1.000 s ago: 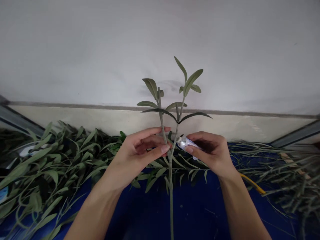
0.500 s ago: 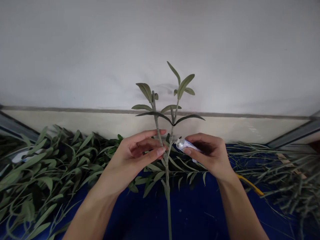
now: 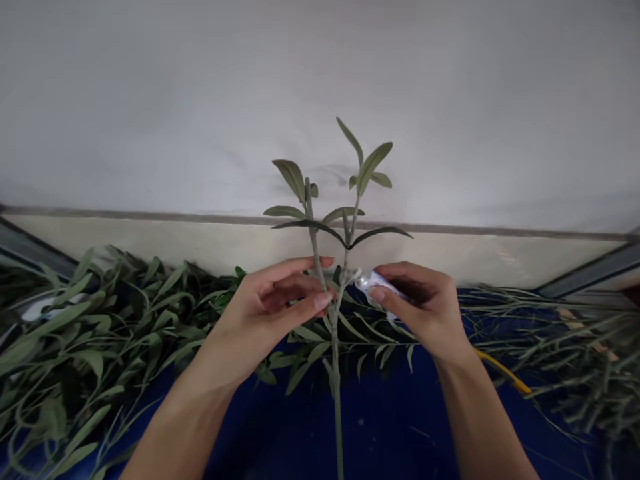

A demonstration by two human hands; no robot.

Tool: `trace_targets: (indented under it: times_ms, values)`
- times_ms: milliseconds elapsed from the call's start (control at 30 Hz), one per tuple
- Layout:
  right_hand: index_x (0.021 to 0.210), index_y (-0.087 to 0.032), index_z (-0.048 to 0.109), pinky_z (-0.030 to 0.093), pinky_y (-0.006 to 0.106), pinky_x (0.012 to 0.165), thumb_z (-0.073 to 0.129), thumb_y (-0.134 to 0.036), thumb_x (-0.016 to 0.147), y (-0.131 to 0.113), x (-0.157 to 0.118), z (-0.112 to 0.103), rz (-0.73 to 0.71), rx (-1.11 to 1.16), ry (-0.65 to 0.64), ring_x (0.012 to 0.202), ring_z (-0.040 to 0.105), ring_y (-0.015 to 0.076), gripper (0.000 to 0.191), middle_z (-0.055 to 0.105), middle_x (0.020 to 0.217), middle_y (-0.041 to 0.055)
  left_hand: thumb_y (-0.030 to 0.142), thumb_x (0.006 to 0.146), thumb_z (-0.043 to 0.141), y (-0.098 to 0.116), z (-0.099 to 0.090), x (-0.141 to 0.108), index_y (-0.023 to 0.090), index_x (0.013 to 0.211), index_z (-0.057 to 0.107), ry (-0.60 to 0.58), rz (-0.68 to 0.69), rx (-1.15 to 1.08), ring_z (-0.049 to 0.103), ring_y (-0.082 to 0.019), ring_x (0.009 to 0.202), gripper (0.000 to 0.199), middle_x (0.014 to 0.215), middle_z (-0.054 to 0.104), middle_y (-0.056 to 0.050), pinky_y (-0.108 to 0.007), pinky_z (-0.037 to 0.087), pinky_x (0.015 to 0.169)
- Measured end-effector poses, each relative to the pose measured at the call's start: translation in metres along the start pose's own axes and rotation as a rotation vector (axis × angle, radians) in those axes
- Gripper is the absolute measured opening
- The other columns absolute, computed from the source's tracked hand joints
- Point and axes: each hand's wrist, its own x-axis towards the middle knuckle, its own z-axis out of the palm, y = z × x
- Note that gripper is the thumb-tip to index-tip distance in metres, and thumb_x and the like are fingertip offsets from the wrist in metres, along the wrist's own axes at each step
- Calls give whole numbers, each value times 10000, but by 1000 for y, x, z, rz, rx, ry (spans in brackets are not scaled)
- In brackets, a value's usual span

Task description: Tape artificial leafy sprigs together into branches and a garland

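Observation:
My left hand (image 3: 280, 293) pinches an artificial leafy branch (image 3: 336, 360) just above the fork in its stem, thumb in front and fingers behind. The branch stands upright, with narrow green leaves on its upper twigs. From the right, my right hand (image 3: 425, 303) grips a small white and blue tube (image 3: 373, 283) between thumb and fingers. The tube's tip points left and is at the right-hand twig, a little above the fork; whether it touches the twig I cannot tell. The tube's far end is hidden in my palm.
A thick heap of leafy artificial stems (image 3: 90, 340) lies on the left. Bare stems (image 3: 575, 360) are piled on the right, near a yellow strip-like object (image 3: 505, 373). Beneath is a blue surface (image 3: 390, 427); a pale wall (image 3: 320, 80) rises behind.
The tube and my right hand have shifted slightly, with the tube's tip still beside the twig. My left hand keeps its hold on the branch.

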Motion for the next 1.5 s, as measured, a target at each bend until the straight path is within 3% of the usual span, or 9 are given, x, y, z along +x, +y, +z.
trace_targets:
  times_ms: [167, 333, 1500]
  values:
    - [901, -227, 780, 450, 247, 556, 840, -273, 811, -2, -2, -2, -4, -31, -18, 643, 596, 120, 118, 724, 771, 1, 259, 865, 822, 0, 0, 1, 305, 1224, 749, -12, 21, 13, 710, -124, 885, 369, 920, 780, -1, -161, 571, 826]
    - [924, -221, 773, 495, 253, 592, 827, -275, 823, 2, 0, -3, -42, -53, -72, 685, 632, 136, 127, 741, 805, 12, 260, 862, 824, 0, 0, 1, 297, 1219, 754, -8, 19, 12, 701, -123, 873, 365, 895, 767, -1, -161, 571, 822]
    - [917, -235, 774, 531, 263, 652, 835, -250, 810, 2, -4, 0, -3, -50, -13, 738, 676, 147, 124, 755, 848, 10, 254, 848, 834, 1, 0, 1, 290, 1183, 775, -9, 15, -40, 679, -118, 831, 342, 856, 737, -4, -164, 577, 765]
